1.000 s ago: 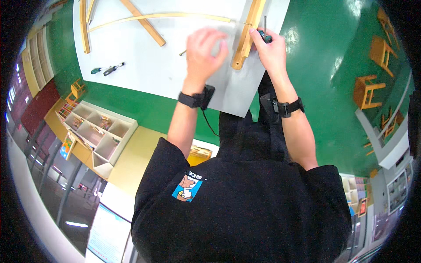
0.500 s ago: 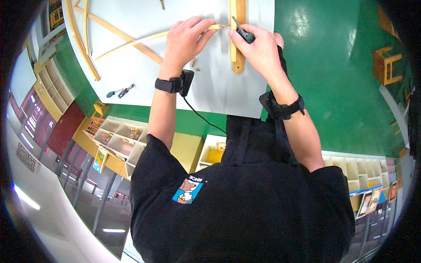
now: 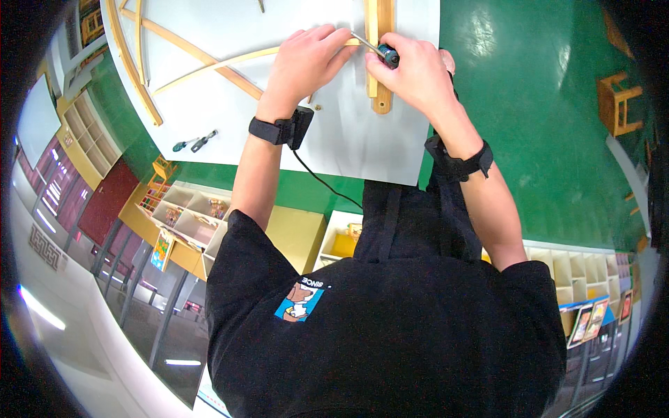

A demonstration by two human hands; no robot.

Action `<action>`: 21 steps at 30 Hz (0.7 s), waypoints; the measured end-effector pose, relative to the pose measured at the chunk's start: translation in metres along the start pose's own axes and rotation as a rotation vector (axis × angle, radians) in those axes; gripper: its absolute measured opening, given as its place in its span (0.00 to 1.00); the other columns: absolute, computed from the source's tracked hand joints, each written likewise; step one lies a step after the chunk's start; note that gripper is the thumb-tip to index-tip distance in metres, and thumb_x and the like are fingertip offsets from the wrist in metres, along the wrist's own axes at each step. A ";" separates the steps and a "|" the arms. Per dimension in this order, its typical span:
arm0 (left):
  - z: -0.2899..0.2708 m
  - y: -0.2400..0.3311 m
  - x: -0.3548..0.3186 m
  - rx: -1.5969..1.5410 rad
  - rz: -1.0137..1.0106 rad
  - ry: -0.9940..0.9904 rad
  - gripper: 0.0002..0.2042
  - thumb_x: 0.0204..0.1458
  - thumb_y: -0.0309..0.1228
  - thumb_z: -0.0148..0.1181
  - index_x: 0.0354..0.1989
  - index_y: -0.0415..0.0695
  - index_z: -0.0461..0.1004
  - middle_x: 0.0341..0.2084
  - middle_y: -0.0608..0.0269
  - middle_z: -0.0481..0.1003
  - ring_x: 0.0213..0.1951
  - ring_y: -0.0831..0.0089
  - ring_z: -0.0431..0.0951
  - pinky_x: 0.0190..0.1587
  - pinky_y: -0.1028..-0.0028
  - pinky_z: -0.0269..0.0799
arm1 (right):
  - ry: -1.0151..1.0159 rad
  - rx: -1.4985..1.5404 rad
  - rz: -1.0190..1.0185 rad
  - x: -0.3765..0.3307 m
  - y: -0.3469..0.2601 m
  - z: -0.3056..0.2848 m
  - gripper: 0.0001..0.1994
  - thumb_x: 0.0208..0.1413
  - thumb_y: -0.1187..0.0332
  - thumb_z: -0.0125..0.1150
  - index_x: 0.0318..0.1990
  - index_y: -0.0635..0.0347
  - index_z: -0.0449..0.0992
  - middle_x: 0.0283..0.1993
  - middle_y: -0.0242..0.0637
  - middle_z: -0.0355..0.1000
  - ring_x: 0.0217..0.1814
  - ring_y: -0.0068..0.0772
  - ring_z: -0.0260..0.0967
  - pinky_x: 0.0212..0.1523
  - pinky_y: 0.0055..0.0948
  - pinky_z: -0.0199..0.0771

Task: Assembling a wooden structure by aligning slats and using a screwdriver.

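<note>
Fingers of my left hand (image 3: 306,64) pinch a thin curved wooden strip (image 3: 247,58) near its right end. That end lies close against an upright wooden bar (image 3: 373,76); whether they touch I cannot tell. A screwdriver (image 3: 388,56) with a dark green handle is gripped in my right hand (image 3: 420,75). Its shaft slants up and left across the bar, and the tip lies beside my left fingertips. Under the bar runs a wider wooden board (image 3: 381,104) with a hole at its near end.
More wooden strips (image 3: 185,45) lie at the left of the white table (image 3: 348,139). Two tools with dark green handles (image 3: 195,141) rest near its left front edge. A small brass-coloured piece (image 3: 318,108) lies by my left wrist. A black cord (image 3: 317,180) trails from that wristband. Wooden chair (image 3: 617,104) stands right.
The screwdriver's shaft has swung left, its tip moving from above the bar to my left fingertips. My left hand and the strip's end have shifted slightly right, closing the gap beside the bar.
</note>
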State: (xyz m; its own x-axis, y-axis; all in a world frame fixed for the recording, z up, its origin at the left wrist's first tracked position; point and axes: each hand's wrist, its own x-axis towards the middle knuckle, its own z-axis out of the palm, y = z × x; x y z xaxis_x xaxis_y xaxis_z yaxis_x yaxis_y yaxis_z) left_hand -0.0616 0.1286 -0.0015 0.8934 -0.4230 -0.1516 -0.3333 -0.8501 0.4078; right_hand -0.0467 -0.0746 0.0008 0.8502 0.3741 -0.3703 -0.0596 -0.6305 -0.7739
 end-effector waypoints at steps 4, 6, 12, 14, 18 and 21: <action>0.000 0.003 0.002 0.019 0.002 -0.015 0.11 0.53 0.38 0.59 0.40 0.46 0.74 0.28 0.62 0.74 0.30 0.59 0.75 0.33 0.65 0.69 | -0.028 0.110 -0.051 0.008 0.012 -0.008 0.17 0.48 0.56 0.61 0.34 0.64 0.79 0.27 0.50 0.74 0.31 0.51 0.74 0.36 0.41 0.75; -0.003 0.009 0.004 0.035 -0.008 0.002 0.15 0.52 0.43 0.59 0.40 0.46 0.74 0.29 0.59 0.74 0.33 0.58 0.75 0.35 0.63 0.69 | -0.096 0.190 -0.077 0.016 0.025 -0.008 0.18 0.48 0.56 0.61 0.35 0.65 0.78 0.28 0.50 0.74 0.32 0.51 0.74 0.37 0.39 0.74; 0.011 0.004 0.003 0.043 0.004 0.039 0.16 0.52 0.49 0.56 0.35 0.48 0.73 0.26 0.62 0.72 0.32 0.61 0.75 0.36 0.64 0.67 | -0.078 0.176 -0.105 0.021 0.032 -0.006 0.18 0.49 0.60 0.63 0.42 0.64 0.77 0.29 0.44 0.73 0.29 0.38 0.70 0.35 0.32 0.72; 0.011 0.003 0.004 0.055 0.010 0.050 0.17 0.52 0.50 0.56 0.35 0.48 0.73 0.26 0.62 0.72 0.32 0.62 0.75 0.36 0.64 0.67 | -0.080 0.217 -0.129 0.021 0.035 -0.006 0.18 0.50 0.60 0.64 0.44 0.64 0.76 0.25 0.38 0.72 0.23 0.25 0.66 0.31 0.27 0.70; 0.014 0.003 0.006 0.092 0.012 0.082 0.21 0.51 0.55 0.56 0.34 0.48 0.73 0.27 0.63 0.72 0.33 0.63 0.75 0.37 0.65 0.67 | -0.102 0.195 -0.142 0.024 0.033 -0.010 0.14 0.50 0.62 0.64 0.40 0.61 0.76 0.23 0.34 0.68 0.24 0.22 0.61 0.30 0.25 0.67; 0.010 0.012 0.011 0.096 0.034 0.068 0.25 0.48 0.59 0.56 0.35 0.47 0.74 0.26 0.63 0.73 0.34 0.64 0.75 0.37 0.65 0.67 | -0.128 0.202 -0.146 0.026 0.033 -0.012 0.11 0.50 0.63 0.64 0.38 0.59 0.76 0.22 0.32 0.66 0.24 0.21 0.58 0.29 0.25 0.65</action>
State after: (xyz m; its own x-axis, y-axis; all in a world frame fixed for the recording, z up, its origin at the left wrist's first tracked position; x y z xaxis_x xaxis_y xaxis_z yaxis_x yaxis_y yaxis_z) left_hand -0.0588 0.1111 -0.0069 0.8984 -0.4325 -0.0762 -0.3881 -0.8632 0.3231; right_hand -0.0208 -0.0941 -0.0285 0.7850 0.5423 -0.2993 -0.0551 -0.4201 -0.9058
